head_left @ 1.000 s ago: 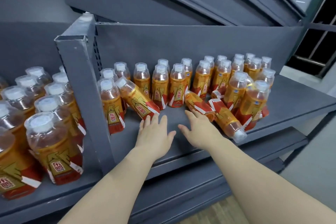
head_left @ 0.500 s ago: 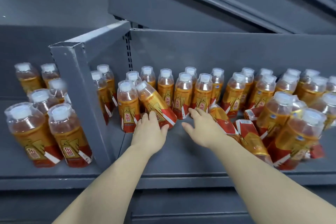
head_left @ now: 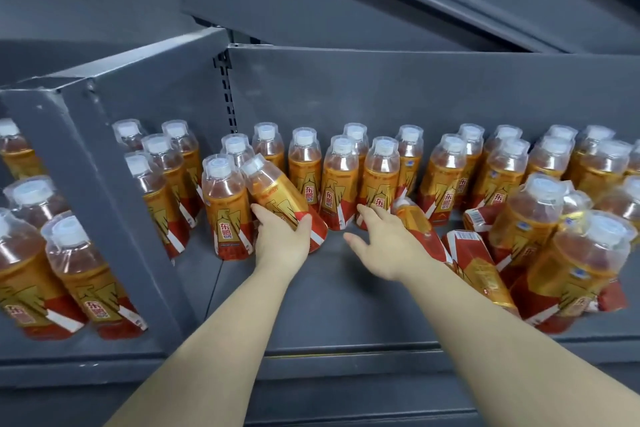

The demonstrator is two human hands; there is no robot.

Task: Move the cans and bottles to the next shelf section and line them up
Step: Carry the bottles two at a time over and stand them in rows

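Several orange drink bottles with red and gold labels and white caps stand on a grey shelf [head_left: 346, 305]. One tilted bottle [head_left: 273, 191] leans left against an upright bottle [head_left: 225, 208]. My left hand [head_left: 282, 239] grips the lower part of the tilted bottle. My right hand [head_left: 384, 246] reaches forward with spread fingers and lies against a fallen bottle [head_left: 419, 229] on the shelf. A second fallen bottle [head_left: 478, 270] lies just right of it.
A grey divider panel [head_left: 100, 184] separates this section from the left section, where more bottles [head_left: 86, 274] stand. Upright bottles crowd the back wall and the right side [head_left: 571, 260]. A slanted grey shelf hangs overhead.
My left hand moved forward and closed round the tilted bottle's lower part. My right hand reached further in beside the fallen bottle. The view shifted closer and leftward.
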